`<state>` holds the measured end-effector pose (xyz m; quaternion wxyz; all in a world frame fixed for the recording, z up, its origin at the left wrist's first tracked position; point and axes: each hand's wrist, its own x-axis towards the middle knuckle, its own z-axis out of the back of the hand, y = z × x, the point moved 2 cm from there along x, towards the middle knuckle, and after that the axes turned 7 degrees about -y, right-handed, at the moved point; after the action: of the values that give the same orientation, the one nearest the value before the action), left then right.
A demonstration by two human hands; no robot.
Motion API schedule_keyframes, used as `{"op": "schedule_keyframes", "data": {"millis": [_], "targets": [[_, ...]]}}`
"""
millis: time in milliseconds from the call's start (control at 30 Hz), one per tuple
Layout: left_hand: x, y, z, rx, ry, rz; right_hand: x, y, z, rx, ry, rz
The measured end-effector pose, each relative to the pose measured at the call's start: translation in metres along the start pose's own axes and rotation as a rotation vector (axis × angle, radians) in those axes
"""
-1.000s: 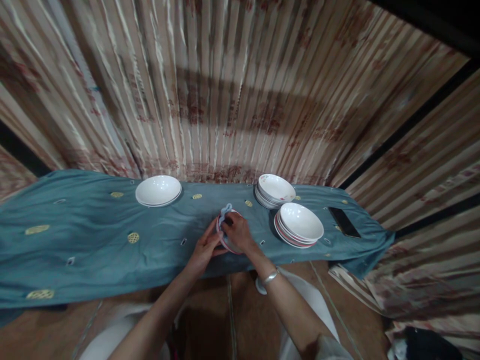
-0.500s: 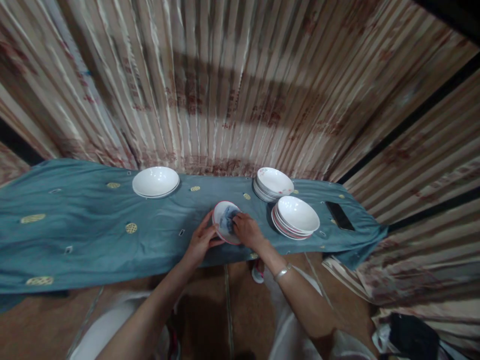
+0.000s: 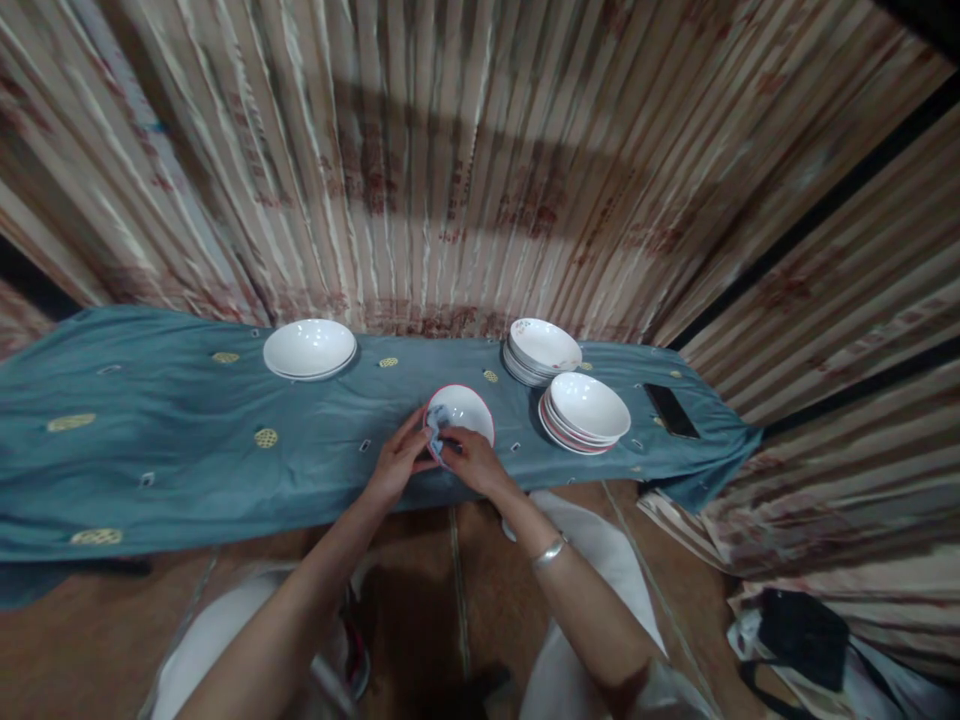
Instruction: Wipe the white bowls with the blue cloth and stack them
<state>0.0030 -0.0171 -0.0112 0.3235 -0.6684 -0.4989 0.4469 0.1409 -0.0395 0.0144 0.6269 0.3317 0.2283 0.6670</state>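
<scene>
A white bowl with a red rim (image 3: 471, 405) is held tilted over the front part of the cloth-covered table. My left hand (image 3: 401, 460) grips its left edge, thumb at the rim. In my right hand (image 3: 471, 460) is a bluish cloth (image 3: 438, 420), pressed against the bowl's inner left side. To the right stand two stacks: white bowls with red bands (image 3: 589, 410) and, behind them, white dishes with a floral pattern (image 3: 544, 345).
Wide white bowls (image 3: 310, 348) are stacked at the back left of the teal tablecloth (image 3: 195, 440). A black phone (image 3: 671, 411) lies at the right. Behind hangs a pleated curtain (image 3: 450, 150). A black bag (image 3: 804, 638) sits at the lower right.
The cloth and my right hand have moved left, from the bowl's middle to its left inner edge. More of the bowl's white inside shows. The whole view has shifted slightly.
</scene>
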Motion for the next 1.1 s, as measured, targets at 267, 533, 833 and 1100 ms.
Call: {"op": "schedule_keyframes", "data": {"millis": [267, 533, 833, 1100], "targets": [[0.003, 0.004, 0.000, -0.062, -0.008, 0.039, 0.041, 0.009, -0.010, -0.216, -0.120, 0.028], [-0.001, 0.004, -0.002, -0.088, 0.007, 0.045, 0.050, -0.011, 0.006, -0.539, -0.144, 0.131], [-0.003, 0.004, -0.007, -0.102, 0.000, 0.034, 0.053, -0.025, 0.011, -0.360, -0.337, 0.002], [-0.004, 0.009, -0.004, -0.102, -0.007, 0.035, 0.053, 0.015, -0.001, -0.372, -0.218, 0.292]]}}
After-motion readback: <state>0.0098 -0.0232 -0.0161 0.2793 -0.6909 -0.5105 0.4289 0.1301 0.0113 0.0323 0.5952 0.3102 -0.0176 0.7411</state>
